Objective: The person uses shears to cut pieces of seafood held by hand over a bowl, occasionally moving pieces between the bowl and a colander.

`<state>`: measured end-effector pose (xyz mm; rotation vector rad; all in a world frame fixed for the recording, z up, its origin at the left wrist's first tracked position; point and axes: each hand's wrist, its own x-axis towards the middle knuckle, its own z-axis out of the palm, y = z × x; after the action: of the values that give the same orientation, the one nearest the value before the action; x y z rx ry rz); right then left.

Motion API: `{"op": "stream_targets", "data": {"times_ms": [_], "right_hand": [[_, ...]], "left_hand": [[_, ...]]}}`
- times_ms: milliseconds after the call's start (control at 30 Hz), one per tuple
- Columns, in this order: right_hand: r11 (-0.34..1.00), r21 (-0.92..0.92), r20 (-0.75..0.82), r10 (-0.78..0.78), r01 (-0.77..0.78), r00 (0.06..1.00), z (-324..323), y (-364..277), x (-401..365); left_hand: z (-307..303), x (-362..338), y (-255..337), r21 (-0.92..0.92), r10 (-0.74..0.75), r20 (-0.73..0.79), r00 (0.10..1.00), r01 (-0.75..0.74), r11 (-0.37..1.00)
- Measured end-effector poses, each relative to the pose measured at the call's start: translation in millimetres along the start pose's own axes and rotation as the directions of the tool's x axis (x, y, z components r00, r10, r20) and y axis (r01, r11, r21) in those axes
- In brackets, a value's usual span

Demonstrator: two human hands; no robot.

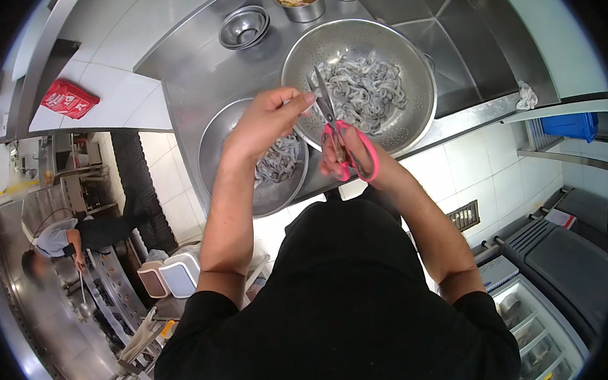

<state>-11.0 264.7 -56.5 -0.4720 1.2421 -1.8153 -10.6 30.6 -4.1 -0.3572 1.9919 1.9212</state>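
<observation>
My right hand (351, 151) grips a pair of scissors with pink handles (373, 159); the blades are parted and point up over the colander's left side. Close to the blades, my left hand (270, 118) is closed in a pinch at the thumb and forefinger. A small pale piece seems to show at those fingertips, too small to name. Grey peeled-looking shrimp (366, 89) lie heaped in the large metal colander (414, 120). More grey shrimp (278, 162) rest in a metal bowl (213, 142) beneath my left wrist, partly hidden by the forearm.
Stacked small metal bowls (244, 27) and a metal pot (306, 10) of pale strips stand at the counter's back. Right of the colander is a sink (438, 52), with a crumpled cloth (527, 96) on its edge. At far left, a person (57, 237) holds a ladle by a stove.
</observation>
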Motion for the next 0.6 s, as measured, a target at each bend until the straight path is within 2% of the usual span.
{"op": "stream_targets", "data": {"times_ms": [33,133,233,333,533,600], "right_hand": [[1.0,0.001,0.014,-0.001,0.001,1.0,-1,0,0],[1.0,-0.012,0.051,0.003,-0.002,0.999,-4,0,-1],[0.999,-0.027,0.073,0.022,-0.02,0.997,-4,-1,-1],[0.999,0.013,0.087,0.028,-0.029,0.996,1,-1,0],[0.993,0.101,0.15,0.048,-0.064,0.988,5,-3,8],[0.987,0.135,0.162,0.065,-0.087,0.985,4,-1,11]], "left_hand": [[-2,0,-3,-0.009,-0.022,-0.005,1.0,0.022,1.0],[2,-4,-12,0.094,0.076,-0.078,0.994,-0.069,0.993],[10,-5,-19,-0.028,0.202,-0.097,0.975,-0.205,0.978],[-1,-5,-23,-0.145,0.198,0.087,0.976,-0.184,0.972],[-24,-6,-50,0.004,0.113,0.198,0.974,-0.116,0.993],[-16,-20,-46,0.096,0.116,0.095,0.989,-0.125,0.987]]}}
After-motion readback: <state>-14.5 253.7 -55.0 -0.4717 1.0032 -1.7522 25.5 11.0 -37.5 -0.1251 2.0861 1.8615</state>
